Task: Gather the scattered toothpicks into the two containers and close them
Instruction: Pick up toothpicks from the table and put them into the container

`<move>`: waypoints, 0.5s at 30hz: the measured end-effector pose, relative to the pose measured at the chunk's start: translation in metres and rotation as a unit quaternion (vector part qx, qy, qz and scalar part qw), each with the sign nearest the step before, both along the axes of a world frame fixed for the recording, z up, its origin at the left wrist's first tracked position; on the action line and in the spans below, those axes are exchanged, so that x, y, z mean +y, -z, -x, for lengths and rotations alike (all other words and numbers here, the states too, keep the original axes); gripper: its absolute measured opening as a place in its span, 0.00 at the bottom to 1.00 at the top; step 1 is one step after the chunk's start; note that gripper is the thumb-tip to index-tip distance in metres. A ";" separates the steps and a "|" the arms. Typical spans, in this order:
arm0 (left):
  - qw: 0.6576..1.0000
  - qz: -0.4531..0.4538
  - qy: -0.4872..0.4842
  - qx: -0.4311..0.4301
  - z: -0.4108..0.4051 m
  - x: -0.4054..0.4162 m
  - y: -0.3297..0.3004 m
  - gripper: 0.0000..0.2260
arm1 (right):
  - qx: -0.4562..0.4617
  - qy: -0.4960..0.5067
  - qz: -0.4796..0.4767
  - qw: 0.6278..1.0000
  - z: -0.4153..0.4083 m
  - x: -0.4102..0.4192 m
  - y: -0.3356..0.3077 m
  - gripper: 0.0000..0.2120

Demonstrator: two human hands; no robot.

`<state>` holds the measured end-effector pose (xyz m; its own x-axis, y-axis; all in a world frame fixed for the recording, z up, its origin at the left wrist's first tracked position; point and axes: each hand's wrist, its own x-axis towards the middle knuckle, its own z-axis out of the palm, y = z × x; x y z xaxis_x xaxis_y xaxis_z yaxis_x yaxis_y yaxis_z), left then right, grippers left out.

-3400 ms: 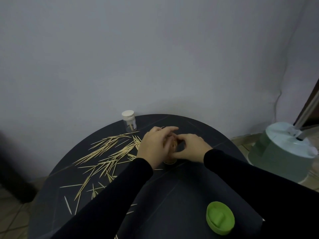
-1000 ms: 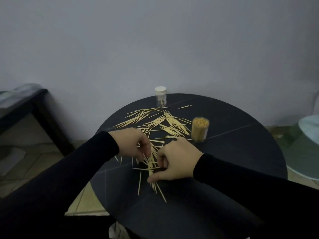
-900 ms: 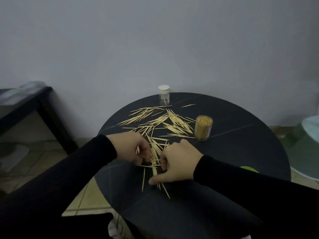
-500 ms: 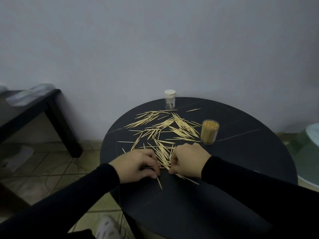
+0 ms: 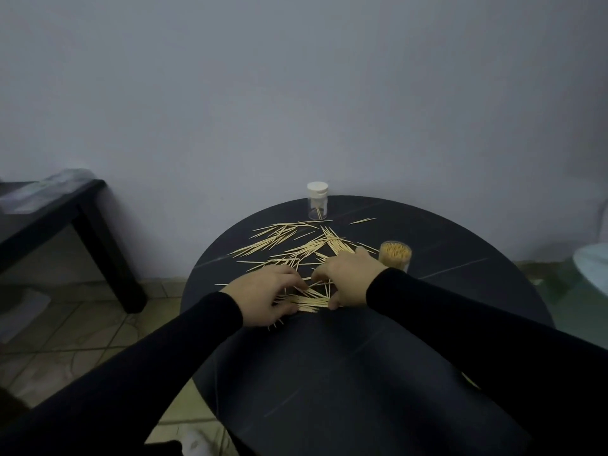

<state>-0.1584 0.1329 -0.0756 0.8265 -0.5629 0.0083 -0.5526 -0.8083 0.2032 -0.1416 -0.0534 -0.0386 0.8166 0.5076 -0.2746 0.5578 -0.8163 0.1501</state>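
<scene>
Many wooden toothpicks (image 5: 296, 240) lie scattered over the far left half of a round black table (image 5: 329, 373). My left hand (image 5: 263, 299) and my right hand (image 5: 350, 279) rest side by side on the nearest ones. A small bundle of toothpicks (image 5: 311, 301) lies flat between them, against my left fingers and my right thumb. The fingers of both hands press on the sticks without clearly gripping any. An open clear container (image 5: 394, 256), packed full of toothpicks, stands just right of my right hand. A second clear container with a white lid (image 5: 317, 200) stands at the table's far edge with a few sticks inside.
A low black side table (image 5: 65, 212) stands to the left over a tiled floor (image 5: 65, 334). A pale green object (image 5: 592, 268) sits at the right edge. A grey wall rises right behind the round table.
Both hands have moved a little further onto the table and closer together, drawing toothpicks into a flat bundle between them. The view has shifted slightly.
</scene>
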 end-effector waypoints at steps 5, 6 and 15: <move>1.000 -0.023 -0.003 -0.019 -0.009 -0.014 0.002 0.16 | 0.014 0.001 -0.024 1.000 -0.008 -0.007 -0.001 0.18; 0.999 -0.024 -0.004 -0.026 -0.010 -0.016 0.001 0.16 | 0.011 0.001 -0.021 1.000 -0.008 -0.009 -0.001 0.17; 0.995 -0.043 -0.003 -0.095 -0.008 -0.027 -0.004 0.13 | -0.088 -0.046 0.017 0.995 0.003 -0.021 0.010 0.13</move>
